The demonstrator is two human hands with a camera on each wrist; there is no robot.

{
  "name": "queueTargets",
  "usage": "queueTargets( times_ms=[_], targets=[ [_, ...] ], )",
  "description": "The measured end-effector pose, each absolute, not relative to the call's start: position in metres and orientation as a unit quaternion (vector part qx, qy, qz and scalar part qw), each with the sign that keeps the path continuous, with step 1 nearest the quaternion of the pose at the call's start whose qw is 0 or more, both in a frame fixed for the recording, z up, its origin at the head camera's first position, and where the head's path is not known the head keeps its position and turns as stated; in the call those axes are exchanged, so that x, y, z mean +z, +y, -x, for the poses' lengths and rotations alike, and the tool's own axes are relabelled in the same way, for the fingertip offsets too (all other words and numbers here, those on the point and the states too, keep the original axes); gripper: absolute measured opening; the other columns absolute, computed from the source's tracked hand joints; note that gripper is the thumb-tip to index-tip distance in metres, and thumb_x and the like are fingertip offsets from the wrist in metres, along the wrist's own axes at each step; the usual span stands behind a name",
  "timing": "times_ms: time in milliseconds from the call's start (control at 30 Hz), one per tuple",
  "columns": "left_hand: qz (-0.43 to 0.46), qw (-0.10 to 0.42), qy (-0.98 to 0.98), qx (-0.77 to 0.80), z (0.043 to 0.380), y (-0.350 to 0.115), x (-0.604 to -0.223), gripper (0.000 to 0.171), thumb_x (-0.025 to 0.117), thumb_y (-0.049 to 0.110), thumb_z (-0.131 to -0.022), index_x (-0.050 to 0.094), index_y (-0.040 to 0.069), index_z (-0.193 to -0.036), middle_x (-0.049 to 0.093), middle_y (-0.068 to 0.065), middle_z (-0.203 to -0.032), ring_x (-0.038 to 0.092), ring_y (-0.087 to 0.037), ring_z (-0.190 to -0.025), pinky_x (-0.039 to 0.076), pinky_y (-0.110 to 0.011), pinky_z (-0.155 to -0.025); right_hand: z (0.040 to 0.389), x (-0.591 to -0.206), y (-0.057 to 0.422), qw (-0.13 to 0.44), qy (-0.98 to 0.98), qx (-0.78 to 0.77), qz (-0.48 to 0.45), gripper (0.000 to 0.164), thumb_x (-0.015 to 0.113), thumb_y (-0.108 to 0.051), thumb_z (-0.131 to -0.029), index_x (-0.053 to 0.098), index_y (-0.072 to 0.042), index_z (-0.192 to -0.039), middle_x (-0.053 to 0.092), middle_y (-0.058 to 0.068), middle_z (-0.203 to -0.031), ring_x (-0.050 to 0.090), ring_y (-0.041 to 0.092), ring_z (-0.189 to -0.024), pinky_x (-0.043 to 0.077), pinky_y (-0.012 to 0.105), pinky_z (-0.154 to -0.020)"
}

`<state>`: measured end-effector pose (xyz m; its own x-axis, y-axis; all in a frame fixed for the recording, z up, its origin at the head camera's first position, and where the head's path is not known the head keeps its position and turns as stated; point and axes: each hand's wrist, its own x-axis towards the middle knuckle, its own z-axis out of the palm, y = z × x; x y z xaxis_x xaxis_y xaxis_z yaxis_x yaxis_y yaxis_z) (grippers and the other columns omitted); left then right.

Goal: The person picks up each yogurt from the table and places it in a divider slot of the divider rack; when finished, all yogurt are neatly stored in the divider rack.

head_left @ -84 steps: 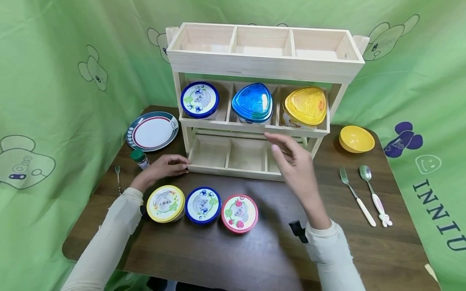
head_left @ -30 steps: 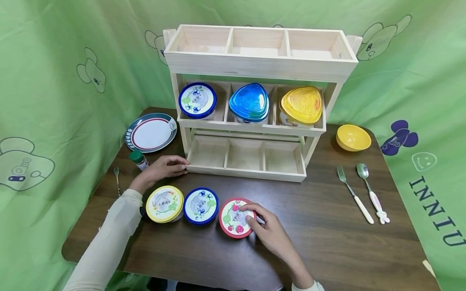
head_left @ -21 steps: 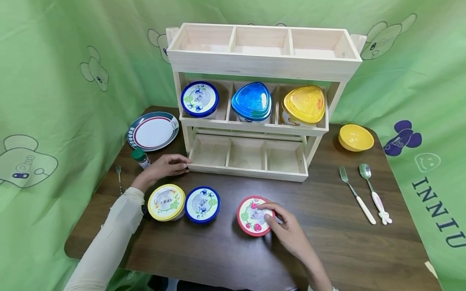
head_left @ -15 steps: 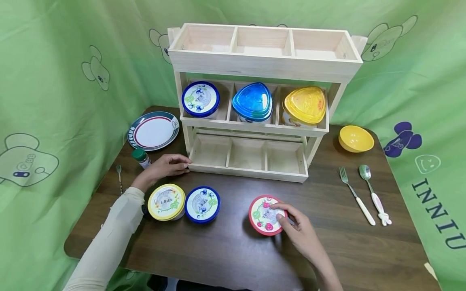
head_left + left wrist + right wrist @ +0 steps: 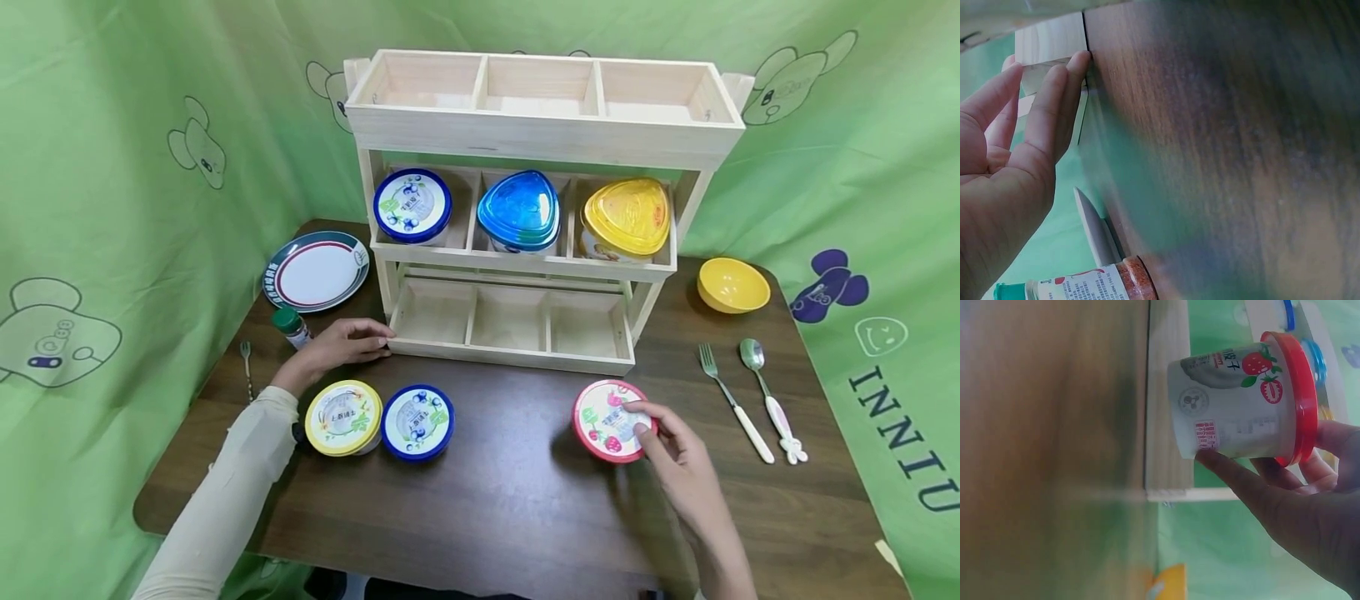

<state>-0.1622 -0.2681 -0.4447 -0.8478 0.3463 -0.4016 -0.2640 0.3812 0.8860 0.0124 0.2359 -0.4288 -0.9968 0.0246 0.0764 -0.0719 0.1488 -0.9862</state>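
Observation:
My right hand (image 5: 686, 467) grips a tub with a red lid (image 5: 611, 421). In the right wrist view the tub (image 5: 1235, 403) is white with strawberries printed on it, and it hangs above the table, with fingers along its side. My left hand (image 5: 337, 350) has its fingertips at the lower left corner of the wooden rack (image 5: 510, 357); in the left wrist view its fingers (image 5: 1044, 119) are nearly straight against the wood. Near the left forearm stand a yellow-lidded tub (image 5: 343, 417) and a blue-lidded tub (image 5: 417, 422), side by side.
The middle tier holds a blue-lidded tub (image 5: 412, 206), a blue triangular-lidded tub (image 5: 519, 210) and a yellow triangular-lidded one (image 5: 628, 217). Left lie a plate (image 5: 317, 271), a green-capped spice jar (image 5: 290, 327) and a small fork (image 5: 246, 371). Right are a yellow bowl (image 5: 733, 286), fork (image 5: 737, 403) and spoon (image 5: 772, 402).
My right hand came down from beside the rack, took hold of the red-lidded tub and carried it rightward, away from the other two tubs. My left hand stayed at the rack's corner.

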Motion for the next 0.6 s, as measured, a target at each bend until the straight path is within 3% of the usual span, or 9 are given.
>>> queueTargets(
  times_ms=[333,600],
  targets=[
    [-0.029,0.270,0.784,0.559,0.162,-0.269,-0.446,0.036,0.060,0.012,-0.113,0.062,-0.005,-0.144,0.061,-0.023,-0.141,0.071,-0.028,-0.124,0.059,-0.032,-0.105,0.007,-0.405,0.247,0.071,-0.817,0.573,-0.007,0.032,0.054,0.004,-0.110,0.065,0.002,-0.139,0.063,-0.006,-0.129,0.061,0.009,-0.106,0.053,0.011,-0.084],
    [-0.029,0.269,0.785,0.558,0.161,-0.266,-0.444,0.036,0.060,0.013,-0.113,0.062,-0.005,-0.144,0.061,-0.023,-0.141,0.071,-0.029,-0.125,0.059,-0.033,-0.105,0.024,-0.392,0.232,0.073,-0.799,0.594,-0.056,0.030,0.055,0.006,-0.108,0.066,0.005,-0.136,0.063,0.000,-0.131,0.060,0.015,-0.106,0.055,0.013,-0.086]
  ],
)
